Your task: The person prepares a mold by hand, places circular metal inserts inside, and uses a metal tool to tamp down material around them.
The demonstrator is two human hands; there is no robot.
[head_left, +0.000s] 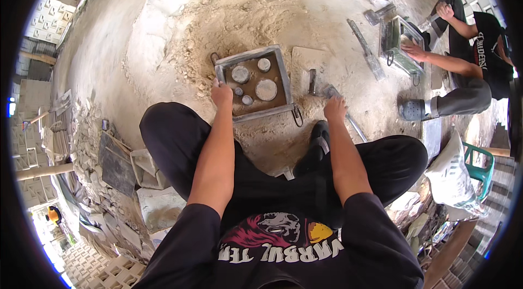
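Observation:
A square metal molding frame [287, 90] rests on the dusty ground in front of me. Packed brown sand [253, 73] fills it, and several round pale discs of different sizes, such as a large disc [266, 90], show at the sand's surface. My left hand [222, 94] grips the frame's left wall, fingers closed over the rim. Beyond its right side, my right hand [335, 109] is closed around a long tool with a flat grey end [331, 91]; the fingers partly hide it. A short dark block [312, 82] stands between that tool and the frame.
Loose sand [239, 16] is heaped behind the frame. A flat board [308, 60] lies to its right, with a long bar [366, 49] farther off. At far right a co-worker's hand [415, 52] touches another frame [389, 43]. A white sack [452, 174] leans by a green chair [479, 166].

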